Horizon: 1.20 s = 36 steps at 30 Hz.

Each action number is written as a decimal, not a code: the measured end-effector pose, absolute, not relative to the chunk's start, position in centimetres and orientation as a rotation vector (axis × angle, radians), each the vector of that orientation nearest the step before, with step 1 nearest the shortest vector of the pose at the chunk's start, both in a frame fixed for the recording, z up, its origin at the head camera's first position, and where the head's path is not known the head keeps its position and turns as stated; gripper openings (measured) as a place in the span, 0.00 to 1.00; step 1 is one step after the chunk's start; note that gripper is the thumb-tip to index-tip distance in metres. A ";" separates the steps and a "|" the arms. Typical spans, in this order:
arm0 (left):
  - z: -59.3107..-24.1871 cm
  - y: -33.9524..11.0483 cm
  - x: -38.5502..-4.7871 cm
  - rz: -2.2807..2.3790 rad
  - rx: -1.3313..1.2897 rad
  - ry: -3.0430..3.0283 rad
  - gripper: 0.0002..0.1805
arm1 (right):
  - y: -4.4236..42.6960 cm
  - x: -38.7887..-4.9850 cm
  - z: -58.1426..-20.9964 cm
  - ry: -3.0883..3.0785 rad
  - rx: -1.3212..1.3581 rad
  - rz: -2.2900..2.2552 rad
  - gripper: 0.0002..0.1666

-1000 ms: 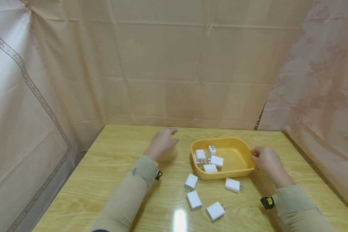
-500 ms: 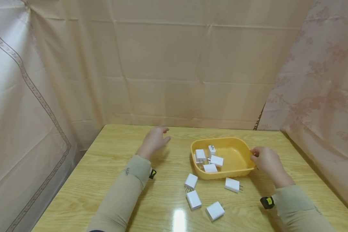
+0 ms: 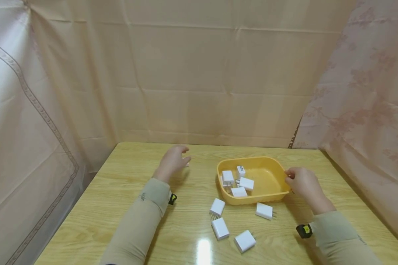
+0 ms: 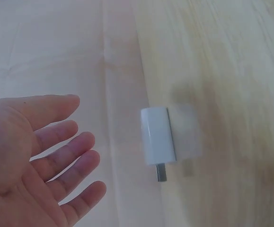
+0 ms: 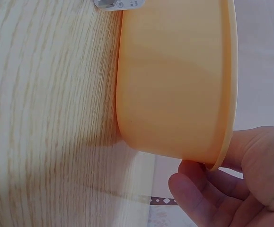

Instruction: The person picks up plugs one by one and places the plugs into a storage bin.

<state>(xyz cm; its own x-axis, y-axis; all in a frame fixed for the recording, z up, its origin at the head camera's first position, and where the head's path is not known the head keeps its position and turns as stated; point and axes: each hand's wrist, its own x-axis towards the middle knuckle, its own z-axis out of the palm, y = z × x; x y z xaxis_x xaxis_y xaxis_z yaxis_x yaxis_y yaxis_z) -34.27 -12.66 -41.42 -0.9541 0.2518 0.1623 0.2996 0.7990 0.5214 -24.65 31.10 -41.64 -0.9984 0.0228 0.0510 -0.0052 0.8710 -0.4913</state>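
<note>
My left hand hovers over the table's far left-middle, fingers spread and loosely bent, holding nothing. Apart from its fingertips, a white charger plug stands at the table surface in the left wrist view, its metal prong showing. In the head view that plug is mostly hidden behind the hand. With thumb and fingers, my right hand pinches the right end of a yellow plastic basket. Thumb and fingers lie on either side of the rim in the right wrist view. Several white charger plugs lie inside, toward the basket's left end.
In front of the basket, several more charger plugs lie on the wooden table: one plug near its front wall, another plug closest to the front, and a pair to the left. A beige curtain hangs behind the table.
My left hand has moved left, away from the basket, and a white plug now shows beside its fingers. The right hand stays on the basket, which has barely shifted in view.
</note>
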 end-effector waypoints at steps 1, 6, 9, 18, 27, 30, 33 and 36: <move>-41.5 -12.7 -34.3 -0.869 -0.444 -2.897 0.24 | 31.1 -24.7 -41.6 -2.984 -0.013 0.787 0.19; -42.1 -13.1 -34.5 -0.885 -0.435 -2.898 0.24 | 31.1 -24.7 -41.6 -2.975 -0.009 0.779 0.18; -42.3 -13.3 -34.6 -0.904 -0.415 -2.907 0.24 | 31.0 -24.7 -41.7 -2.976 -0.003 0.776 0.18; -43.0 -13.9 -34.7 -0.946 -0.360 -2.930 0.25 | 30.9 -24.9 -41.8 -2.977 0.015 0.777 0.19; -43.6 -14.0 -34.7 -0.975 -0.341 -2.958 0.25 | 30.8 -24.9 -41.6 -2.973 0.036 0.780 0.19; -43.8 -13.8 -34.8 -0.988 -0.337 -2.971 0.25 | 31.0 -24.8 -41.6 -2.966 0.042 0.780 0.18; -43.9 -13.7 -34.8 -0.976 -0.334 -2.982 0.24 | 31.2 -24.7 -41.6 -2.958 0.056 0.777 0.18; -44.0 -13.7 -34.9 -0.954 -0.330 -2.996 0.24 | 31.2 -24.7 -41.6 -2.962 0.054 0.783 0.18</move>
